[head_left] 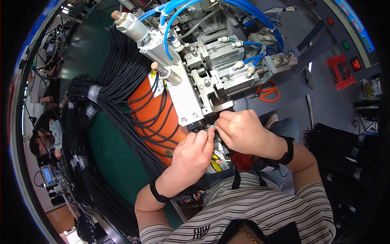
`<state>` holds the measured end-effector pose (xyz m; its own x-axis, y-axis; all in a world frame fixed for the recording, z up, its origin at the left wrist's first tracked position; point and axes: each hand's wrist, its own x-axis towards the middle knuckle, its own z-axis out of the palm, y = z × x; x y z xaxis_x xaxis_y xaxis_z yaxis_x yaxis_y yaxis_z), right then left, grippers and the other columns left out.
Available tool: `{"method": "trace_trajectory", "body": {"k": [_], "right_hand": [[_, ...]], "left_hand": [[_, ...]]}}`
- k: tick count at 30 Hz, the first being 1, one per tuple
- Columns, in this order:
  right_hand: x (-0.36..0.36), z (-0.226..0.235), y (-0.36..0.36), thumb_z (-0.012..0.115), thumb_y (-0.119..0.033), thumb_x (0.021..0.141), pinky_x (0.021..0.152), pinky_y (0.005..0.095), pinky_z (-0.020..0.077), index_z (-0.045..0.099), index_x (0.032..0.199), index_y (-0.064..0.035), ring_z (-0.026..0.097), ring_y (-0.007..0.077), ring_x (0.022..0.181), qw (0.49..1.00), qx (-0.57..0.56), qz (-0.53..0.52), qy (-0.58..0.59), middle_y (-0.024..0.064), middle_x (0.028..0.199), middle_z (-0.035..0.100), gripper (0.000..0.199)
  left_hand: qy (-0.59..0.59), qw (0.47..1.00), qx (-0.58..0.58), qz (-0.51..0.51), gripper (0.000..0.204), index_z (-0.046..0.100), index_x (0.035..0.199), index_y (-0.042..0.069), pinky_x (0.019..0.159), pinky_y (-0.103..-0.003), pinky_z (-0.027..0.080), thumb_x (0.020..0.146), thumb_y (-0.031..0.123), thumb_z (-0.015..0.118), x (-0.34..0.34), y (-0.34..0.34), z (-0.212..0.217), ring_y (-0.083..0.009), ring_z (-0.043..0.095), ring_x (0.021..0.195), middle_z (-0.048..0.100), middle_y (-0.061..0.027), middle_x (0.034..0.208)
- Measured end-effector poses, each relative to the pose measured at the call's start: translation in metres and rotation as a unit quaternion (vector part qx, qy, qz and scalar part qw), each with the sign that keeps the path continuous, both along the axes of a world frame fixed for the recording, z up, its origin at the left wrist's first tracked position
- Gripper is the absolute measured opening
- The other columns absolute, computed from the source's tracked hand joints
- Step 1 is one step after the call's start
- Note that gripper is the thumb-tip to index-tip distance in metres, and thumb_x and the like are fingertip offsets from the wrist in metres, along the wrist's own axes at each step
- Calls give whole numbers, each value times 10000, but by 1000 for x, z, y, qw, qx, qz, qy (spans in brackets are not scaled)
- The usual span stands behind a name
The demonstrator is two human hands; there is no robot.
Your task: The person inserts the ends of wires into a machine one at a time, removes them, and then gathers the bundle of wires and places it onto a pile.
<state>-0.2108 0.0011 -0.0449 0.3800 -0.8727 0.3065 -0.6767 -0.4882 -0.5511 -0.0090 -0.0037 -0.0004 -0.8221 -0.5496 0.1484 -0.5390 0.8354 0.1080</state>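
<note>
Nearest to us is the striped shirt, with a black band on each wrist. Just beyond it, a few coloured wire ends lie over a yellow-marked surface. Above these, our left hand and right hand nearly meet, fingers curled; each pinches the thin coloured wires between thumb and forefinger. Those wires sit between the fingertips, just at the near edge of the metal machine; our fingers hide most of their length. To the left, black cables fan across an orange panel and a green tabletop, gathered with clear wrap. Right of the machine we see red-handled scissors; blue tubes arch over its far side. Farther off are a red frame at right and, at far left, another person.
</note>
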Motion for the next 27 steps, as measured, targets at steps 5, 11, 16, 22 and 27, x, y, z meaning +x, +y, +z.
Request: {"method": "trace_trajectory", "body": {"k": [5,11,16,22,27], "right_hand": [[10,-13,5,712,-64,804,502,355,498,661,834,-19,622,265,552,981,-95,-77,-149,90,762,645,74],[3,-15,-2,706,-66,822,512,338,488,656,830,-13,628,247,553,976,72,-49,-198,102,684,638,73],[0,-17,1,721,-58,823,519,343,487,670,871,-14,618,221,548,976,94,-59,-188,97,717,644,83],[9,6,18,723,-23,841,550,279,481,681,983,6,619,157,583,955,57,31,-288,79,820,656,150],[13,-5,19,687,-33,912,583,218,478,663,1091,-2,619,82,647,837,234,74,-488,31,862,657,183]], "left_hand": [[18,1000,14,6,478,644,1220,-63,616,-320,494,759,63,622,3,-2,-4,-214,545,747,515,-78,881],[108,989,82,60,488,658,1190,-18,639,-349,505,706,27,694,21,-6,-7,-240,588,810,552,-88,900],[149,985,20,90,433,655,1141,-8,610,-349,504,718,-27,747,39,-5,-15,-259,630,758,588,-93,870],[164,968,79,173,253,653,1067,3,531,-343,481,829,1,739,35,0,-20,-263,621,609,598,-102,773],[255,948,163,98,208,650,1041,9,507,-339,477,854,21,742,28,-1,-13,-263,625,582,613,-120,733]]}}
